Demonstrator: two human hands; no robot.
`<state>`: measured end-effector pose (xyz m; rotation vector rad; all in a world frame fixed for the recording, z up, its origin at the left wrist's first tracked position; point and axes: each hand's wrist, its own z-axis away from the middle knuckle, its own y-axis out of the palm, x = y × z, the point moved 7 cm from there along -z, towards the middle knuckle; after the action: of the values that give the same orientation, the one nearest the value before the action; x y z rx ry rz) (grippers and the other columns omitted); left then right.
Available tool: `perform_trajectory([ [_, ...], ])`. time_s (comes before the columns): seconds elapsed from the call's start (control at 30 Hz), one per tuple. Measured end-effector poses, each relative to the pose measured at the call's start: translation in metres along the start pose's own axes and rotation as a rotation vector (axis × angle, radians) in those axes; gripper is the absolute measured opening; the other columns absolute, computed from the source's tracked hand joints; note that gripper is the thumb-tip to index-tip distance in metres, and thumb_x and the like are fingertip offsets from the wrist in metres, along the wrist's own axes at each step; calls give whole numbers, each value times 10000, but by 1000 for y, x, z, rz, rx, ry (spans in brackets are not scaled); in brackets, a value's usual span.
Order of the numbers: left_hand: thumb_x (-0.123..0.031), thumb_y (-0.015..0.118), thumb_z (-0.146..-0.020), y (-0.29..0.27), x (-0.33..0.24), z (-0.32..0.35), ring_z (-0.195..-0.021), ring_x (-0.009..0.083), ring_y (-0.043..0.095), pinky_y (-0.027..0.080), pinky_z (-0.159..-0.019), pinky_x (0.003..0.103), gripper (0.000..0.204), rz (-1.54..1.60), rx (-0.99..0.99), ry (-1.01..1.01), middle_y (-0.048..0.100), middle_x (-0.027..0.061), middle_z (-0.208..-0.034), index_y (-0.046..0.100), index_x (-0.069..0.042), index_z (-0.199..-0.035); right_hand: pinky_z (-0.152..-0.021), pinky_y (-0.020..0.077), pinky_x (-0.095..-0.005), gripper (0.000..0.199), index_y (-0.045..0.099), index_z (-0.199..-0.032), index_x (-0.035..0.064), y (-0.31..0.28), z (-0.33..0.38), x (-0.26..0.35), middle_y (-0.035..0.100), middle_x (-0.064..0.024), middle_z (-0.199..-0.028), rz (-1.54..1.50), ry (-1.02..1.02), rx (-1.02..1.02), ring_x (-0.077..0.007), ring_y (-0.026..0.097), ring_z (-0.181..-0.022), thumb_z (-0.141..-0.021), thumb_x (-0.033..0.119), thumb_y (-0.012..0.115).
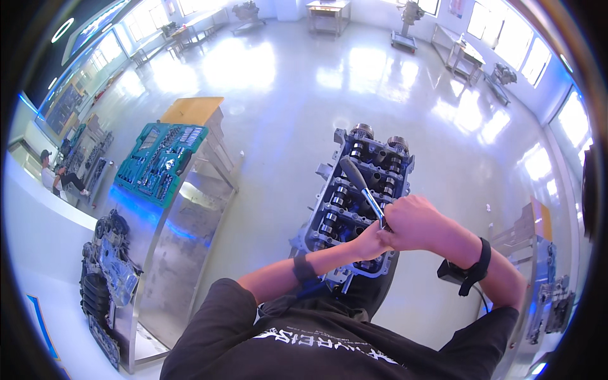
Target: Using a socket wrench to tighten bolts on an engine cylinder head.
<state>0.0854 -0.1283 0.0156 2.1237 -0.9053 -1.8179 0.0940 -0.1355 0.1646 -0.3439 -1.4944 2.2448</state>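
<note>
head view: our left hand (367, 243) and right hand (410, 221), two in all, meet above the near end of one engine cylinder head (335, 212), right in front of us. right fingers are curled round the metal end of one wrench (363, 185), handle pointing away; can't tell what our left fingers hold, they're partly hidden. our guess: we're sorting the wrench's working end, and the next move calls for a steady grip. two round gears (363, 130) at the head's far end, one open green tool case (158, 158) off left, one seated person (50, 178) way back.
</note>
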Motion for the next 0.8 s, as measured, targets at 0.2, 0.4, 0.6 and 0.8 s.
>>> perform_trajectory([
  [0.2, -45, 603, -838, -7, 2, -4, -950, 76, 481, 450, -787, 272, 330, 105, 0, 50, 518, 11, -1017, 443, -55, -1126, -645, 493, -455, 276, 584, -788, -28, 2, 2, 0, 618, -196, -712, -86, 61, -71, -375, 626, -697, -760, 244, 626],
  [0.4, 28, 592, -829, -13, 5, 2, -1011, 90, 497, 467, -802, 284, 362, 43, 18, 61, 529, 41, -1072, 452, -55, -1152, -665, 486, -445, 250, 556, -816, -32, 1, -2, 7, 615, -184, -771, -124, -56, -101, -365, 624, -755, -757, 207, 600],
  [0.6, 31, 600, -840, -26, 17, 3, -958, 100, 541, 488, -762, 288, 329, -25, -98, -107, 545, 36, -1059, 474, -49, -1133, -626, 487, -427, 213, 552, -801, -35, -1, -4, 16, 614, -178, -774, -46, -133, -67, -344, 632, -731, -739, 161, 605],
  [0.8, 11, 572, -865, -30, 25, 12, -990, 107, 536, 482, -777, 286, 273, -118, -86, -66, 542, 37, -1081, 485, -44, -1118, -611, 491, -414, 246, 545, -831, -30, 9, -2, 18, 603, -164, -794, -48, -205, -62, -334, 632, -721, -713, 151, 663],
])
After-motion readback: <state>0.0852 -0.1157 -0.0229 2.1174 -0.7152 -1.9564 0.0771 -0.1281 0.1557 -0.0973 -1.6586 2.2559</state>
